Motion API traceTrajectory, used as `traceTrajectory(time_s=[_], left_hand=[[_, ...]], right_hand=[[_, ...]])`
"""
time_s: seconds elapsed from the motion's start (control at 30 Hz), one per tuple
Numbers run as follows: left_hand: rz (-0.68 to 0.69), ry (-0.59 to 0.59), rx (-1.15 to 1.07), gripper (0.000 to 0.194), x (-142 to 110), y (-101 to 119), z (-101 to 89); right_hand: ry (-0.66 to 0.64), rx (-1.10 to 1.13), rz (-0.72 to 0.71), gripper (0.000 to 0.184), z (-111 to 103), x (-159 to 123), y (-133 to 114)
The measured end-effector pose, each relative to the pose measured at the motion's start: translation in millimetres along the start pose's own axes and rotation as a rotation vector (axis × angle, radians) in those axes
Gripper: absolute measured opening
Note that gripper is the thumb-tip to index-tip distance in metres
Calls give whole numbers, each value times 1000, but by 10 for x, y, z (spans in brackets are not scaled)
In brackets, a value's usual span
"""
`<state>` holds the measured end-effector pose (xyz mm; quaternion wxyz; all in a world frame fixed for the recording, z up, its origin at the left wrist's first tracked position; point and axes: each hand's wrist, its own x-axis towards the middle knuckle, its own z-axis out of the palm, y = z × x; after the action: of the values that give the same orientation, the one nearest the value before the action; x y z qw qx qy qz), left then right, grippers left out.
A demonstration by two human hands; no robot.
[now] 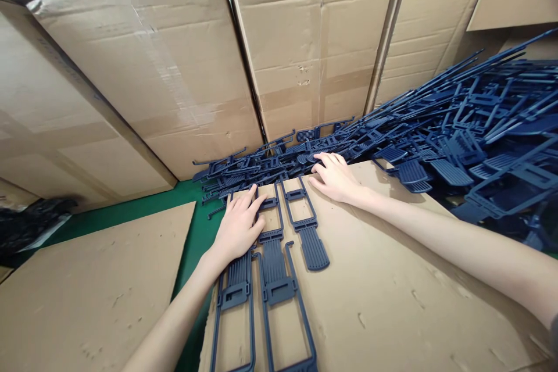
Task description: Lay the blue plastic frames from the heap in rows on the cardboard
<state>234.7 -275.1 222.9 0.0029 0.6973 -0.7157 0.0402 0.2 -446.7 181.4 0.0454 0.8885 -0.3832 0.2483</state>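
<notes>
My left hand (239, 222) lies with fingers spread over the dark blue plastic frames at the left of a cardboard sheet, hiding part of them. Under and below it runs a left-hand frame (235, 296) with a ribbed tongue. Beside that, a second long frame (279, 290) has its ribbed tongue passing a slotted crosspiece. To the right lies a shorter piece (300, 203) with a ribbed, rounded end. My right hand (337, 179) rests at the sheet's far edge, fingers apart and slightly bent, by the pile of blue parts (279, 157); its fingertips touch the nearest parts.
The cardboard sheet (383, 290) forms the work surface. A large heap of tangled blue parts (479, 128) rises at the right. Tall cardboard boxes (305, 58) stand behind. Another cardboard sheet (104, 285) lies left over a green surface (152, 200), near a black plastic bag (26, 224).
</notes>
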Motion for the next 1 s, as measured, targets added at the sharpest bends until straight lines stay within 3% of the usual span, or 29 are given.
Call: traceTrajectory(time_s=[1.0], left_hand=[[35, 19, -5, 50, 2, -25, 11]], right_hand=[[-20, 9, -18, 31, 16, 13, -35]])
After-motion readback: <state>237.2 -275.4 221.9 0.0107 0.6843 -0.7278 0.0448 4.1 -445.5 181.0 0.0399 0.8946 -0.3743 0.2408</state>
